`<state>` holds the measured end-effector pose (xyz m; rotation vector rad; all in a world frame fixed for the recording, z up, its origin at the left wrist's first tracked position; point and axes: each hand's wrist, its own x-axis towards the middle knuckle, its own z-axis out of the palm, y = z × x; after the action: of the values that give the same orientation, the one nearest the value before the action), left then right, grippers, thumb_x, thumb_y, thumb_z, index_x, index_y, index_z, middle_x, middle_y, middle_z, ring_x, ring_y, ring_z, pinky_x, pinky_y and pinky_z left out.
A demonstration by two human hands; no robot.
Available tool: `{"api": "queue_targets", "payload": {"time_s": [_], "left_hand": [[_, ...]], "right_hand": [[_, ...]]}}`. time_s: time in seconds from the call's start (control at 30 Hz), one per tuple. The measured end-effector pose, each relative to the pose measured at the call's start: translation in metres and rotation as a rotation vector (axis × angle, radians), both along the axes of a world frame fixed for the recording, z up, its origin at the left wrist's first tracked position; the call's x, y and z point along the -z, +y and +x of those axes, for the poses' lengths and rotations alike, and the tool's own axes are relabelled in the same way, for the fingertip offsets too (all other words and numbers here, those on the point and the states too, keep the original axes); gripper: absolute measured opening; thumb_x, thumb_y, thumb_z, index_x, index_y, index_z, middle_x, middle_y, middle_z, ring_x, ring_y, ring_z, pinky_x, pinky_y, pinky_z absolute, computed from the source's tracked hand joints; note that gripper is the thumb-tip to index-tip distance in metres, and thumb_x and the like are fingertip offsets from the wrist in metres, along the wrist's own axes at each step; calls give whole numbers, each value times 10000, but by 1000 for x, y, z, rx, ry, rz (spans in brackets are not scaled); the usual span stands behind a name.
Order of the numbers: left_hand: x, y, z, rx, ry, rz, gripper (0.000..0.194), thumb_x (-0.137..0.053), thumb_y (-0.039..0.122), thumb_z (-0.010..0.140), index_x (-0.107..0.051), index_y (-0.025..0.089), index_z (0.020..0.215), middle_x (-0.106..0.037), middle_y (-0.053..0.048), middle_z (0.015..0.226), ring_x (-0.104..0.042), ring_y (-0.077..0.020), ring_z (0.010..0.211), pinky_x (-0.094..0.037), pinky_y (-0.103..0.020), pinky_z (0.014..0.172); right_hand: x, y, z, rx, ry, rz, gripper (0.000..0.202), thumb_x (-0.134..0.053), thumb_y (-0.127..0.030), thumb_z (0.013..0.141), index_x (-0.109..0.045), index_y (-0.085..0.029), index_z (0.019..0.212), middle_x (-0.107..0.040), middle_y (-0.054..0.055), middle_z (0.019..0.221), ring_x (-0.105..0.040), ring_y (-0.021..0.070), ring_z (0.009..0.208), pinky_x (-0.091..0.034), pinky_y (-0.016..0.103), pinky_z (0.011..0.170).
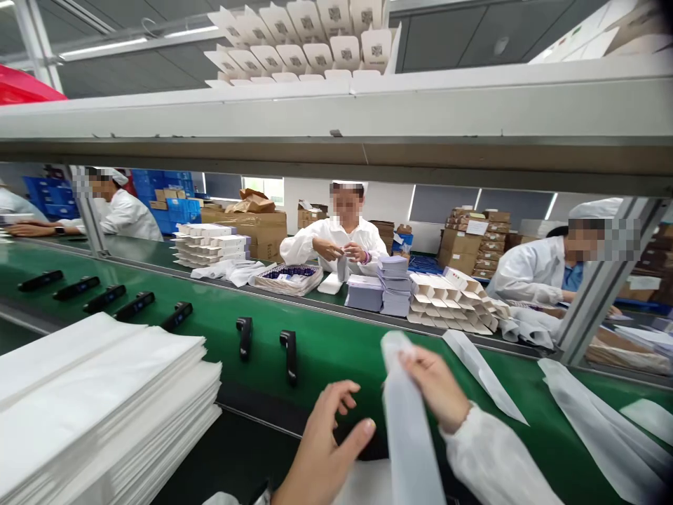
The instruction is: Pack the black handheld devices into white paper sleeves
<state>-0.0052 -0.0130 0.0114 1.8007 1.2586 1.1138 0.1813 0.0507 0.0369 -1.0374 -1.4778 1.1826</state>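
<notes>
Near the bottom centre, my left hand (pixel 334 438) has its fingers apart and holds nothing. My right hand (pixel 436 386) pinches the upper part of a long white translucent sleeve (pixel 410 428), which hangs down toward the bottom edge, just right of my left hand. On the green belt (pixel 336 358) beyond lie several black devices, one of them upright-looking (pixel 290 356) left of the sleeve. Another white sleeve (pixel 484 375) lies flat on the belt to the right of my right hand.
A tall stack of white sheets (pixel 78 400) fills the lower left. More white sleeves (pixel 604 428) lie at right. Across the belt, a person (pixel 336 242) handles a small item behind purple box stacks (pixel 394 287) and white cartons (pixel 452 301). A shelf (pixel 336 105) spans overhead.
</notes>
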Motion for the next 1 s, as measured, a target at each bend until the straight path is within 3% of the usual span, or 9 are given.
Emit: {"api": "queue_targets", "payload": {"time_s": [0.07, 0.13, 0.3, 0.37, 0.5, 0.63, 0.73, 0.8, 1.0], "left_hand": [[11, 3, -3, 97, 134, -120, 336, -566, 279, 678, -456, 215, 989, -441, -28, 914, -416, -167, 864, -343, -258, 751], [18, 7, -6, 206, 266, -219, 326, -613, 281, 621, -511, 183, 914, -463, -33, 879, -428, -179, 848, -350, -269, 751], [27, 13, -9, 240, 410, -249, 177, -648, 264, 575, -571, 169, 704, -504, 11, 723, -461, -157, 742, -346, -262, 735], [30, 12, -8, 163, 393, -256, 165, -654, 235, 556, -578, 174, 689, -516, 16, 727, -463, -164, 759, -348, -246, 703], [35, 10, -5, 55, 311, -273, 121, -632, 254, 583, -599, 169, 662, -556, 13, 697, -476, -179, 764, -339, -228, 632], [41, 9, -5, 74, 221, -232, 115, -625, 261, 596, -610, 150, 625, -588, 5, 713, -494, -176, 748, -341, -219, 621], [41, 8, -5, 107, 211, -189, 116, -583, 260, 640, -626, 154, 630, -589, -6, 735, -499, -164, 732, -344, -218, 629], [38, 6, -6, 122, 242, -153, 111, -555, 246, 663, -631, 167, 642, -579, 1, 711, -496, -152, 716, -339, -215, 630], [25, -1, -5, 61, 326, -63, 26, -525, 204, 685, -534, 183, 698, -511, 41, 661, -474, -120, 674, -331, -187, 573]], "right_hand": [[1, 31, 31, 350, -121, 140, 400, -444, -537, 675, -517, -151, 749, -499, -9, 572, -452, 119, 513, -339, 219, 474], [15, 62, 57, 540, -388, 235, 416, -355, -538, 716, -515, -155, 719, -513, 12, 610, -478, 151, 579, -363, 241, 519], [64, 89, 46, 563, -753, 299, 310, -448, -398, 694, -552, -190, 898, -533, 99, 920, -457, 270, 904, -332, 399, 763], [69, 79, 10, 481, -863, 420, 330, -437, -354, 722, -508, -238, 1022, -457, 93, 1074, -385, 266, 1022, -279, 418, 835], [59, 55, -74, -15, -830, 507, 360, -403, -372, 768, -420, -319, 1123, -445, 48, 1057, -426, 180, 967, -315, 320, 828], [66, 53, -125, -143, -783, 378, 367, -583, -500, 584, -585, -246, 849, -487, 65, 914, -410, 247, 926, -298, 385, 794], [77, 63, -123, -95, -718, 313, 216, -610, -384, 598, -562, -179, 648, -493, 53, 744, -429, 239, 851, -304, 388, 759], [81, 68, -106, -83, -640, 264, 135, -553, -305, 662, -541, -183, 720, -496, 27, 691, -461, 192, 759, -330, 359, 724], [70, 49, -33, -130, -247, 109, 583, -469, -388, 718, -183, -230, 1201, -547, -13, 686, -526, 130, 601, -402, 292, 608]]}}
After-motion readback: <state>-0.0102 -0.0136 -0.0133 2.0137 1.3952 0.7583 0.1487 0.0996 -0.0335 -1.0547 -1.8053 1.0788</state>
